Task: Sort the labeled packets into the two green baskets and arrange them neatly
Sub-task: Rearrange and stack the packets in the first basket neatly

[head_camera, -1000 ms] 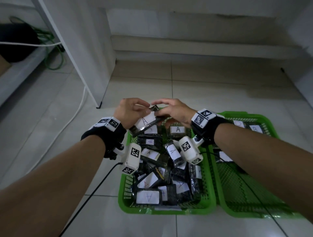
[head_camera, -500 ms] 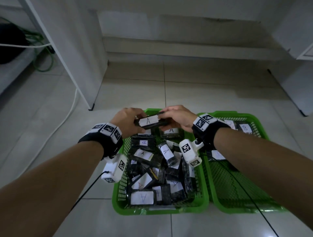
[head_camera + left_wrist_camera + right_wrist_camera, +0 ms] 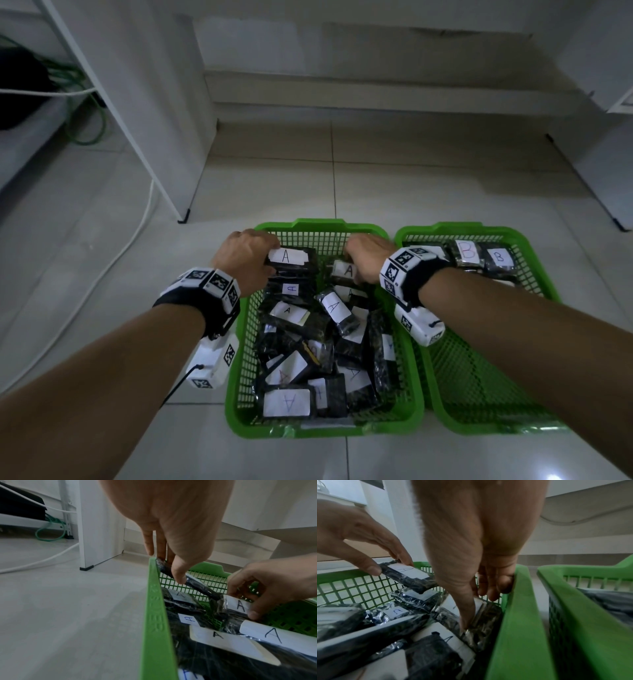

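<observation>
Two green baskets stand side by side on the floor. The left basket is full of black packets with white "A" labels. My left hand pinches one "A" packet by its end, low in the far left corner; thumb and fingers clamp that packet. My right hand grips a second "A" packet at the far right of the same basket, thumb pressed on its label. The right basket holds "B" packets at its far end.
A white cabinet leg stands on the tiled floor to the far left of the baskets. A white cable and a green cable run along the left. Another white furniture leg stands at the right.
Both hands held one "A" packet above the left basket. My left hand has lowered it into the far left corner; my right hand let go and took another "A" packet.
</observation>
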